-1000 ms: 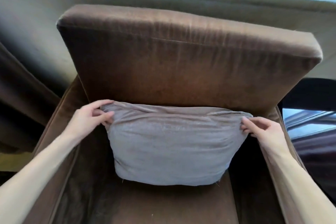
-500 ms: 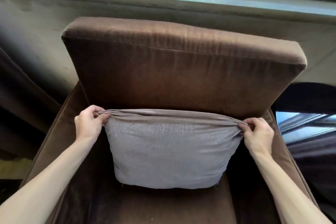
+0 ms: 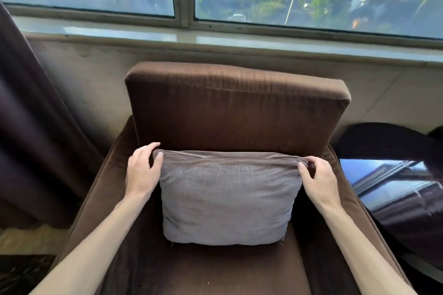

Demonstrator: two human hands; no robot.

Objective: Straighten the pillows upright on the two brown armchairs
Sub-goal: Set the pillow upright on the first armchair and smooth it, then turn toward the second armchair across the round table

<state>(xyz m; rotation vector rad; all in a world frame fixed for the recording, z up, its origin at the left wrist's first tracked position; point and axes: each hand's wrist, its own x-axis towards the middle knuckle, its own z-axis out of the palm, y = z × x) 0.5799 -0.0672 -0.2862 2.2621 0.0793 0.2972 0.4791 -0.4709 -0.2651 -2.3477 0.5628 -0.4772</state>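
A grey-brown pillow (image 3: 227, 196) stands upright on the seat of a brown armchair (image 3: 235, 112), leaning against its backrest. My left hand (image 3: 142, 171) cups the pillow's upper left corner, thumb on the front and fingers curled behind the top edge. My right hand (image 3: 316, 179) pinches the upper right corner between thumb and fingers. Only this one armchair is in view.
A dark brown curtain (image 3: 31, 132) hangs at the left. Behind the chair runs a pale wall and windowsill (image 3: 215, 39) under a wide window. A glossy dark table (image 3: 393, 189) sits right of the armrest, with a dark object (image 3: 383, 136) behind it.
My view has risen and pulled back, so the window now shows. My left hand has loosened from a pinch to a cupping hold on the corner. The pillow stays upright against the backrest.
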